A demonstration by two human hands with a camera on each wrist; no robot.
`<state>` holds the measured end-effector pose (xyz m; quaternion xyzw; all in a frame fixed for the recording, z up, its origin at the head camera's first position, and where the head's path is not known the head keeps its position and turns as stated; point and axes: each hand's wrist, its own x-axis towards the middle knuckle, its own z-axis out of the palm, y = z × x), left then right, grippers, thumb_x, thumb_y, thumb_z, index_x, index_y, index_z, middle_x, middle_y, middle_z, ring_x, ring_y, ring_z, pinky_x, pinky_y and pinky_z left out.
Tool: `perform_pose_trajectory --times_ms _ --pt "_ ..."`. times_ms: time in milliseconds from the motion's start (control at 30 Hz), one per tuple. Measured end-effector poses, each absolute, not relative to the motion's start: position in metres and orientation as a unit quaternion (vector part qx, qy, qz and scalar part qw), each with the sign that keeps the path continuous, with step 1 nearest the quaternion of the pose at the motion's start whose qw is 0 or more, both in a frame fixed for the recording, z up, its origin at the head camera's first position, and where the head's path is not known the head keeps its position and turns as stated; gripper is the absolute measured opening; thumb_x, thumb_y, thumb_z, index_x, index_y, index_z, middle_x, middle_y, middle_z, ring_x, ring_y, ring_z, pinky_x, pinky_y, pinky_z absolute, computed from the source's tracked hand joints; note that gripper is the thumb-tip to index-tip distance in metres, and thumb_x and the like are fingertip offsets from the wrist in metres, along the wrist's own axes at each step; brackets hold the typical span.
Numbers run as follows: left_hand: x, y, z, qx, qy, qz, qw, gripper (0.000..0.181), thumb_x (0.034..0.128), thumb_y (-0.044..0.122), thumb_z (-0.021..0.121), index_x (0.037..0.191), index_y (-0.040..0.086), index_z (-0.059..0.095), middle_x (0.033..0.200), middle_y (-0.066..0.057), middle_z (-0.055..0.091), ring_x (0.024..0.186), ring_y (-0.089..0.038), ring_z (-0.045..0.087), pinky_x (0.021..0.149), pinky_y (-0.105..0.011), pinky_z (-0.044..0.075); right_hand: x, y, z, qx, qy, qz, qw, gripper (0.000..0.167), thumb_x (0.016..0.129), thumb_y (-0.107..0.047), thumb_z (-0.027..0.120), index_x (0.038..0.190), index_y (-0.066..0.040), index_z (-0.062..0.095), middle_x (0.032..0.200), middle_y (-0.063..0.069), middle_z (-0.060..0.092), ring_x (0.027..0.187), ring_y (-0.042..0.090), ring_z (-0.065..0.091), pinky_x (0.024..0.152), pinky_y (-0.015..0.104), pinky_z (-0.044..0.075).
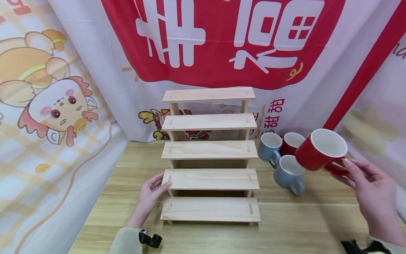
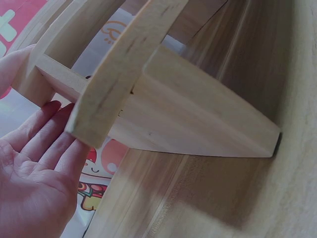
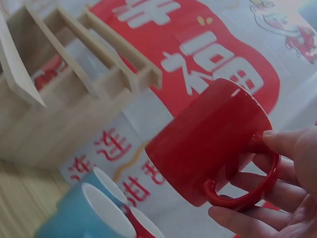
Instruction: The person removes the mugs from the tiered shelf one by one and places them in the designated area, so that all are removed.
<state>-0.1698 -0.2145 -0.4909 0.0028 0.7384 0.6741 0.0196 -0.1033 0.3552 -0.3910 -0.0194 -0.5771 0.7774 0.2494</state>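
A red mug (image 1: pixel 317 151), white inside, is held in the air by its handle in my right hand (image 1: pixel 372 190). The right wrist view shows the fingers and thumb around the handle of the red mug (image 3: pixel 213 144). My left hand (image 1: pixel 150 197) grips the left end of the second step from the bottom of a wooden stepped rack (image 1: pixel 210 179), thumb on top. In the left wrist view, the fingers of the left hand (image 2: pixel 37 168) reach under the rack's board (image 2: pixel 124 74). All the rack's visible steps are bare.
Right of the rack on the wood-grain table (image 1: pixel 285 225) stand a light-blue mug (image 1: pixel 269 148), another light-blue mug (image 1: pixel 287 173) nearer, and a second red mug (image 1: pixel 291 143), partly hidden. Printed cloth (image 1: pixel 101 70) hangs behind and at both sides.
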Motion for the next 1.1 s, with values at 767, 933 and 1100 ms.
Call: perform_pose_trajectory --times_ms 767,933,1100 --pt "-0.172 -0.216 -0.489 0.003 0.740 0.672 0.022 0.064 0.0920 0.016 0.078 0.145 -0.005 0.048 0.146 -0.020 0.052 0.131 -0.030 0.052 0.101 -0.022 0.048 -0.116 0.389 -0.463 -0.156 -0.541 0.782 0.266 0.012 0.092 -0.003 0.074 0.103 0.002 0.074 0.094 0.005 0.077 0.079 0.016 0.075 0.065 0.031 0.060" --pt "-0.172 -0.216 -0.488 0.002 0.740 0.672 0.021 0.063 0.0921 0.016 0.078 0.144 -0.004 0.049 0.144 -0.021 0.053 0.130 -0.030 0.053 0.100 -0.023 0.049 -0.117 0.387 -0.480 -0.177 -0.546 0.778 0.256 0.012 0.092 -0.003 0.074 0.103 0.000 0.075 0.093 0.003 0.077 0.077 0.016 0.075 0.066 0.030 0.059" --pt "-0.172 -0.215 -0.489 0.000 0.740 0.672 0.028 0.064 0.0922 0.016 0.078 0.145 -0.005 0.048 0.145 -0.022 0.053 0.130 -0.031 0.053 0.100 -0.023 0.049 -0.119 0.385 -0.493 -0.208 -0.563 0.761 0.247 0.012 0.092 -0.007 0.076 0.103 -0.003 0.077 0.090 -0.002 0.077 0.076 0.013 0.075 0.064 0.027 0.060"
